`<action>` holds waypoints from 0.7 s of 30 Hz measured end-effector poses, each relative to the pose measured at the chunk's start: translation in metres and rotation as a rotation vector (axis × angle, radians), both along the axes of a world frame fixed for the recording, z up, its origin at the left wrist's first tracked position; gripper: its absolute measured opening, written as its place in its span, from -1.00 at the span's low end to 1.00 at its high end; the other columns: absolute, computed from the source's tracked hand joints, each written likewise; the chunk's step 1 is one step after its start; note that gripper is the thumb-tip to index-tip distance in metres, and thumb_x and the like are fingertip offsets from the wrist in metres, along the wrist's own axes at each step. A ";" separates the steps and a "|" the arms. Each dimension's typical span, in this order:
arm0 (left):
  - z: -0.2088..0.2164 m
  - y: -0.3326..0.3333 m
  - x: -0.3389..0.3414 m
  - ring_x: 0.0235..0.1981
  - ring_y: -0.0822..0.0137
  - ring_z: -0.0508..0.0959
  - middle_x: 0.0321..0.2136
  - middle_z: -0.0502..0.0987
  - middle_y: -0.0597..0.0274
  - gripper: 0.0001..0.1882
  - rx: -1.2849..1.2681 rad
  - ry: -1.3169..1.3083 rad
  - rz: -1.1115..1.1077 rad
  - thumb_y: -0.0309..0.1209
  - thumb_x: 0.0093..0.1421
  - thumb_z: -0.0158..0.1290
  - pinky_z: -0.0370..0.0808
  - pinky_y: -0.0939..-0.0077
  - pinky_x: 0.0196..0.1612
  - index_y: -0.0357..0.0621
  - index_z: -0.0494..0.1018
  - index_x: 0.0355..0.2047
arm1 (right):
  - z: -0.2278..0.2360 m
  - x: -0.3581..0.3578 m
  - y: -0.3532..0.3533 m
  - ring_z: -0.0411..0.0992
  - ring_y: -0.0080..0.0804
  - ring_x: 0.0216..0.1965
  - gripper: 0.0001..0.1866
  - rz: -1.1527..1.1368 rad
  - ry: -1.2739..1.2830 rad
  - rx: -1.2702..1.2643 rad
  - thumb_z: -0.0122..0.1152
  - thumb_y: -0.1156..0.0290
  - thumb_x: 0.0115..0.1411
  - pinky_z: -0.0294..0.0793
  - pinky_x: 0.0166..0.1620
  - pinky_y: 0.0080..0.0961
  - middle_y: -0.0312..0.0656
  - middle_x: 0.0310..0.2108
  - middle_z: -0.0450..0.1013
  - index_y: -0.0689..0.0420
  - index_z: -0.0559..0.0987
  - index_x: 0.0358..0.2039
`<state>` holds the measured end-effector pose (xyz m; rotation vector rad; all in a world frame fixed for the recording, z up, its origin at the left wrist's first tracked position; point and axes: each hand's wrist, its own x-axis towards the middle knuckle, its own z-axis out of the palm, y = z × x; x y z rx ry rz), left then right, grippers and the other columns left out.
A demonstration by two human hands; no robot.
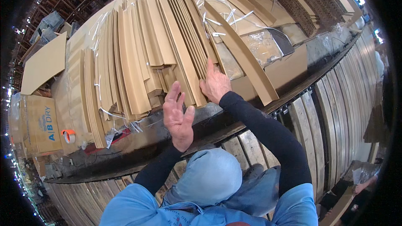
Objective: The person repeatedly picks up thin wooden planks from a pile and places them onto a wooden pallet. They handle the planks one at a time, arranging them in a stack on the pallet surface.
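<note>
- A worker's right hand [215, 84] reaches to the near ends of brown cardboard strips [182, 33], index finger straight and spread from the thumb; the other fingers' pose cannot be told.
- The left hand [179, 121], just beside, holds nothing, its fingers extended and thumb spread wide.
- The strips lie in stacked rows across a bench, between an orange tape roll [68, 136] and white straps [229, 16].
</note>
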<state>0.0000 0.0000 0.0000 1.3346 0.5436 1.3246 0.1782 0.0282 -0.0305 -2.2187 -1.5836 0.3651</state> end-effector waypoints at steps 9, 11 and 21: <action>-0.001 -0.025 -0.006 0.15 0.12 0.49 0.17 0.44 -0.14 -0.63 -0.144 -0.075 -0.201 -0.61 0.26 0.04 0.49 0.16 0.16 -0.03 0.44 0.06 | 0.022 -0.002 0.002 0.54 0.27 -0.08 0.08 0.029 0.061 -0.304 0.37 0.29 -0.03 0.57 -0.03 0.00 0.35 -0.01 0.45 0.41 -0.05 0.37; 0.005 -0.025 0.000 0.07 0.15 0.54 0.12 0.49 -0.08 -0.64 -0.217 -0.077 -0.260 -0.62 0.29 0.02 0.52 0.20 0.11 0.03 0.48 0.05 | 0.017 0.013 -0.002 0.53 0.23 -0.06 0.04 0.000 0.107 -0.227 0.43 0.34 -0.12 0.56 0.00 -0.03 0.33 -0.04 0.48 0.41 0.09 0.31; 0.048 0.025 0.031 0.11 0.08 0.45 0.18 0.37 -0.05 -0.41 -0.883 -0.254 -0.565 0.15 0.38 -0.08 0.43 0.08 0.16 -0.04 0.23 0.16 | 0.215 0.053 -0.090 0.62 -0.42 -0.27 -0.46 0.046 1.495 0.072 0.40 0.40 0.11 0.65 -0.19 -0.47 -0.06 -0.14 0.58 0.39 0.44 0.04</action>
